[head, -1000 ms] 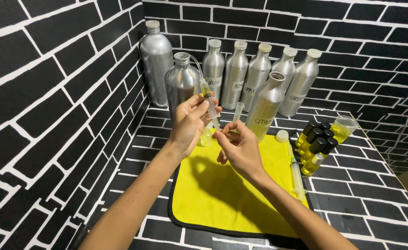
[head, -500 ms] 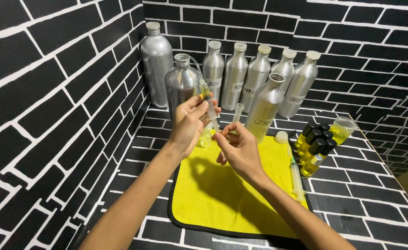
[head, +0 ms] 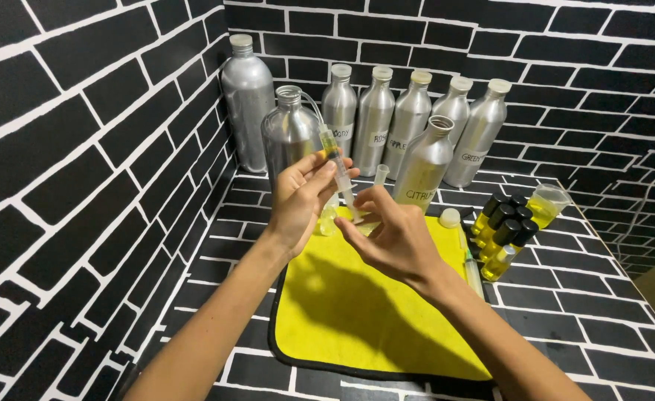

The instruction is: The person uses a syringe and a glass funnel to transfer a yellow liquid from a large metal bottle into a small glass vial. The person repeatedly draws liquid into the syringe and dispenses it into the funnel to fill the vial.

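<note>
**Syringe held over a small bottle above the yellow cloth**

Where the yellow cloth (head: 357, 312) lies nearest on the black brick-patterned counter (head: 580, 319), both forearms reach over it toward the far wall. The right hand (head: 398, 238) hovers just past the cloth's middle, its fingers pinched around a small clear bottle (head: 364, 223), though the fingers hide most of it. The left hand (head: 301, 197), a little farther and to the left, grips a syringe (head: 336, 167) holding yellow liquid, tip pointing down at the bottle. To the right, beside the cloth's edge, stands a cluster of small black-capped bottles (head: 502, 230) of yellow liquid, with a clear cup (head: 544, 204) of yellow liquid just behind them. Farther back, an open silver bottle (head: 289, 137) stands behind the left hand, and a row of capped silver bottles (head: 409, 119) lines the far wall.
</note>
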